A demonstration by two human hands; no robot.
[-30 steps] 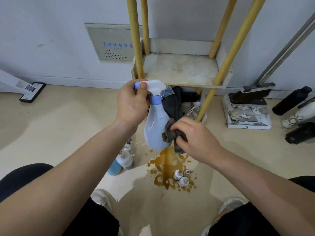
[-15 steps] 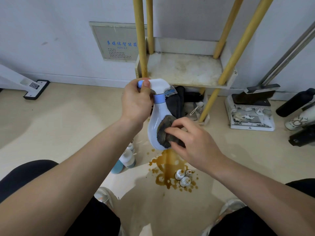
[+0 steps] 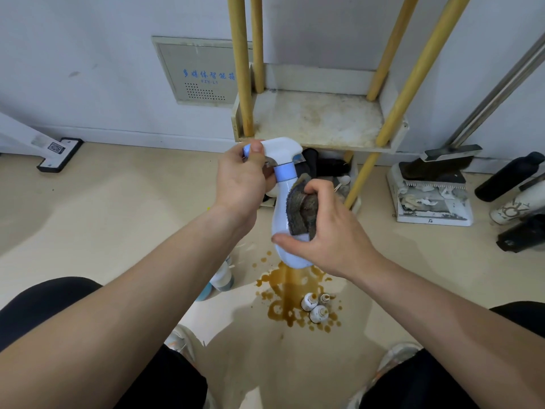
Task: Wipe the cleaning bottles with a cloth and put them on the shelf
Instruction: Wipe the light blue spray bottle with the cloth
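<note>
- Clasping the spray bottle [image 3: 280, 219] by its trigger head, the left grip [image 3: 241, 181] holds it aloft before the shelf [image 3: 318, 119].
- The right grip [image 3: 333, 231] clenches the cloth [image 3: 302, 211] against the bottle body.
- Brown spill [image 3: 289, 293] on the floor beneath.

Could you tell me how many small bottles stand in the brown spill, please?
3, clustered in the brown spill: left bottle, right bottle, front bottle. None looks hidden.

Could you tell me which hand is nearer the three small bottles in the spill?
Right. The right hand, pressing the cloth on the spray bottle, is above the small bottles; the left hand grips its top, higher.
</note>
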